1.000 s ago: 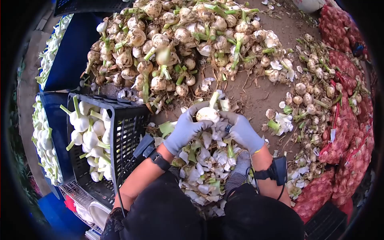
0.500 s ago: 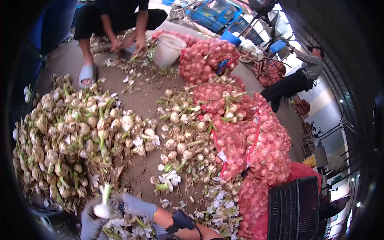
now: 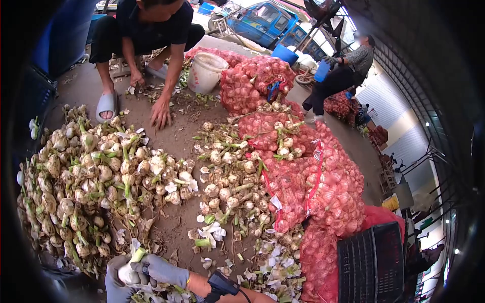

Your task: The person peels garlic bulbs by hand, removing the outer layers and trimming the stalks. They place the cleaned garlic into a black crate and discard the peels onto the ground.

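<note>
At the bottom left, my left hand (image 3: 117,284) in a grey glove is wrapped round a garlic bulb (image 3: 128,274). The bulb is white, with a short green stem (image 3: 137,255) pointing up. My right hand (image 3: 165,270), gloved too, is closed against the bulb and the base of its stem. A small dark item shows at its fingers, too small to name. A dark band (image 3: 222,285) circles my right wrist. Loose peelings (image 3: 172,294) lie below the hands. Beyond my left hand rises a large heap of untrimmed garlic (image 3: 96,177).
Trimmed garlic bulbs (image 3: 227,187) lie mid-floor beside red net sacks (image 3: 333,187) full of garlic. A black crate (image 3: 371,260) stands at the lower right. Across from me a person (image 3: 151,35) squats near a white bucket (image 3: 206,73); another person (image 3: 348,70) holds a blue container (image 3: 322,70).
My right hand has closed in on the garlic bulb, and the stem leans more to the right. The squatting person's hand now reaches to the floor. The far person has moved left.
</note>
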A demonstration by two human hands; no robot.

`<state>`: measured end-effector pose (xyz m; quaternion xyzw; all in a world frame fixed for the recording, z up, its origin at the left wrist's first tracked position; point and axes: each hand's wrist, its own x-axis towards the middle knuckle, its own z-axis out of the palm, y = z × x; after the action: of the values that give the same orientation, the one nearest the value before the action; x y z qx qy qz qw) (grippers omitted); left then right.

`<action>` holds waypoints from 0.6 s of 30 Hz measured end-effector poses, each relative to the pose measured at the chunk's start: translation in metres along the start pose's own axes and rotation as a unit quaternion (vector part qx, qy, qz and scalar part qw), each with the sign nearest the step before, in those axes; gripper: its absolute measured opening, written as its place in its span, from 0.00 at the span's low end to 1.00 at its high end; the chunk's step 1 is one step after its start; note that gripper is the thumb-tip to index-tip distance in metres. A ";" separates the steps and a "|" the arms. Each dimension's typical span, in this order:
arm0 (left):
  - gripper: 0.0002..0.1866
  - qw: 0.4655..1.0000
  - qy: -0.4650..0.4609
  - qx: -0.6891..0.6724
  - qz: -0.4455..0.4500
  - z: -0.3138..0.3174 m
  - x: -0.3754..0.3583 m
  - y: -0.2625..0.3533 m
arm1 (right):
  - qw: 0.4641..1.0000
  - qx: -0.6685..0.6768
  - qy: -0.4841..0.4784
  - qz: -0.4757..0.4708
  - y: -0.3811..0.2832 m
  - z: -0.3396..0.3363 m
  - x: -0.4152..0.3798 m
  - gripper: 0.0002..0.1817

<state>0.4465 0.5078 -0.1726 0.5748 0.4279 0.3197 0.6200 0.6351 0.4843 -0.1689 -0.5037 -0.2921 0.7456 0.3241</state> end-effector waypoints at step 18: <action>0.46 0.963 -0.026 -0.245 -0.110 0.002 0.007 0.019 | 0.976 -0.069 0.102 -0.182 0.001 0.002 -0.004 0.17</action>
<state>0.4532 0.5159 -0.1555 0.3626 0.3810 0.3296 0.7840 0.6342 0.4808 -0.1666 -0.5369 -0.3944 0.5970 0.4469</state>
